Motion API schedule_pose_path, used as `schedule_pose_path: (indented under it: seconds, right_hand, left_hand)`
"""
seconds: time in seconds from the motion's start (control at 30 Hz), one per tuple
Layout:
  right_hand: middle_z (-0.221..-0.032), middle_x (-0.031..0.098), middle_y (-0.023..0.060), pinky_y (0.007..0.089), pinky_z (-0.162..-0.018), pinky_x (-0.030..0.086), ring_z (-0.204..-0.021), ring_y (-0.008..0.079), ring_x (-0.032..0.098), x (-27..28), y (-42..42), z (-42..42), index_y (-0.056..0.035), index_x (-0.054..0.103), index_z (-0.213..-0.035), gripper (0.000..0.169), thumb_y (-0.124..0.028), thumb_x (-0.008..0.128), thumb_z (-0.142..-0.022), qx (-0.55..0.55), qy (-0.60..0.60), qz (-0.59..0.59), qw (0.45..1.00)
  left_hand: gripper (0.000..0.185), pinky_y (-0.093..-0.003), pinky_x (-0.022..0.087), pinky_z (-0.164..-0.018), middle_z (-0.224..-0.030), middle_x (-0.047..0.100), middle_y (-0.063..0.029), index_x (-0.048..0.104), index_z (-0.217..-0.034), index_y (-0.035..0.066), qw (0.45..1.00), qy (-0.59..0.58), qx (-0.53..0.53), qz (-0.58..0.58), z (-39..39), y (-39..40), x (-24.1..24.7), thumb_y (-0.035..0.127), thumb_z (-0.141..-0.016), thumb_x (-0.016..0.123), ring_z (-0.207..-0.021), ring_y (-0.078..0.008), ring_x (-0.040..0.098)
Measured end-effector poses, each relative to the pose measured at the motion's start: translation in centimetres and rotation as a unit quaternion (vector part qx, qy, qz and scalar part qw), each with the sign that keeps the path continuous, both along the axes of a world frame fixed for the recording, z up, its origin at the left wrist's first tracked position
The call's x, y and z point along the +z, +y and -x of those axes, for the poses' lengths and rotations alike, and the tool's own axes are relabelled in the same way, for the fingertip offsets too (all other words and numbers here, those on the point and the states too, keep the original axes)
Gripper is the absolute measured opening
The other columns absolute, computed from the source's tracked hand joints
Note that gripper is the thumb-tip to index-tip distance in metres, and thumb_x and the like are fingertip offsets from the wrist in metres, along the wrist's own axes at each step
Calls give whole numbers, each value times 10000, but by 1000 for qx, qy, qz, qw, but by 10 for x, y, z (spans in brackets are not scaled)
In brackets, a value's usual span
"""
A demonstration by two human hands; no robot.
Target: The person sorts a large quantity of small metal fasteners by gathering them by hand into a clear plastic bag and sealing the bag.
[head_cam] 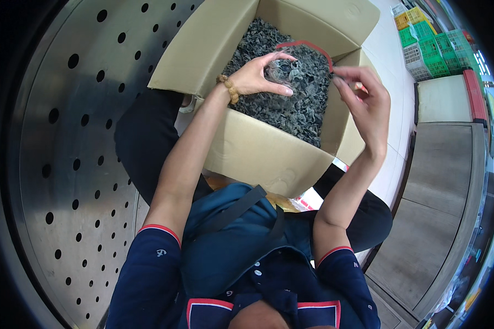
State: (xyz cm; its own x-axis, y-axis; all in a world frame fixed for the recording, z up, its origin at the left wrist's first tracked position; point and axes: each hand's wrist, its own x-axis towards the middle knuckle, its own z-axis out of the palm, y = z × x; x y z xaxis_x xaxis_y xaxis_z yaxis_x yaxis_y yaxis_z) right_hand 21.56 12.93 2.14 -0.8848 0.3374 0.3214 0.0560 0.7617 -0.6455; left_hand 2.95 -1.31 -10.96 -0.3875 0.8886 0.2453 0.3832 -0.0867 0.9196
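Note:
A cardboard box [267,152] with its flaps spread holds a mass of dark, curled dried pieces [255,45], which look like dried wood ear fungus. My left hand [259,76], with a brown beaded bracelet at the wrist, curves its fingers around a clear plastic bag [286,72] of the same pieces lying on the heap. My right hand [362,90] is at the box's right side, thumb and forefinger pinched on the end of a red strip [313,45]. The strip arches along the far side of the bag; whether it is joined to the bag cannot be told.
On the left stands a metal panel [86,181] with round holes. Green, yellow and white plastic crates [436,49] are stacked at the upper right. A grey cabinet [432,164] runs down the right side, beyond pale floor tiles [389,107]. My legs flank the box.

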Motion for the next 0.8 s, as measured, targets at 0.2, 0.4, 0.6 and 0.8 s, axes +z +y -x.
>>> schedule_pose_path:
  seconds: [0.2,0.4,0.6,0.8]
  right_hand:
    - [-976,653,79,309,-716,526,-881,234,643,-11,-4,-3,-53,660,-1004,172,-31,625,-836,-4,23,20,1000]
    - [-960,614,181,431,-751,496,-898,365,607,-44,4,59,10,609,-962,166,-25,604,-800,80,-2,-206,975]
    - [-950,592,176,439,-765,495,-909,367,601,-42,4,62,-7,592,-938,170,-49,652,-785,49,-55,-218,973]
    - [-940,609,168,410,-750,483,-853,341,608,-6,6,32,1,587,-964,176,-63,647,-811,13,29,-160,987]
  left_hand:
    - [743,-256,439,-819,-1201,546,-14,536,-1286,189,1000,5,9,3,-1,-3,1,341,-635,861,-867,-91,499]
    - [825,-243,425,-797,-1153,572,-14,499,-1338,143,1000,1,-6,-2,-5,2,7,369,-632,862,-868,-96,488]
    - [822,-245,407,-706,-1066,571,8,515,-1327,174,1000,-2,12,13,-3,-1,4,382,-614,866,-761,-100,418]
    - [737,-243,413,-682,-986,561,43,547,-1290,200,1000,21,8,11,-4,2,5,361,-639,853,-720,-91,394]
